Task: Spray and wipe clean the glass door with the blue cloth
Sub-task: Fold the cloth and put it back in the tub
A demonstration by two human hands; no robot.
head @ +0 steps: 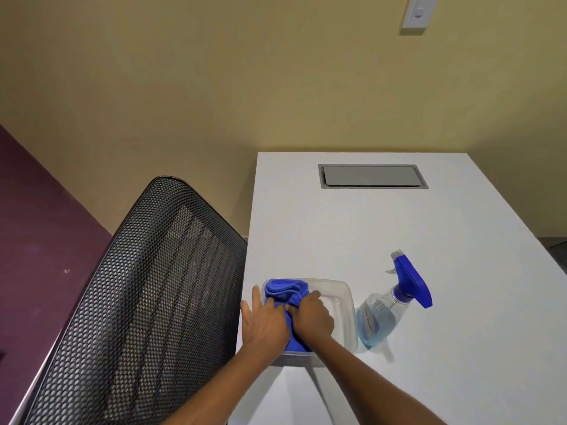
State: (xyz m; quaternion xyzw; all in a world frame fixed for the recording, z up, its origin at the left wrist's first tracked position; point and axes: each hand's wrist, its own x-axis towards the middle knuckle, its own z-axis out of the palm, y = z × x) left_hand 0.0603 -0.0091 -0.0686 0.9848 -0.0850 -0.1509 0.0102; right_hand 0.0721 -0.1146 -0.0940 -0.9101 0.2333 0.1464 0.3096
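Observation:
A blue cloth (286, 290) lies bunched in a clear plastic tray (343, 302) near the left edge of a white table (399, 228). My right hand (313, 315) is closed on the cloth's middle inside the tray. My left hand (264, 320) rests flat on the cloth's left part, fingers spread over the tray's left rim. A clear spray bottle (379, 317) with blue liquid and a blue trigger head stands just right of the tray, untouched. No glass door is in view.
A black mesh office chair back (147, 302) stands close against the table's left side. A grey cable hatch (372, 176) is set in the table's far part. A yellow wall with a white switch (418, 10) rises behind.

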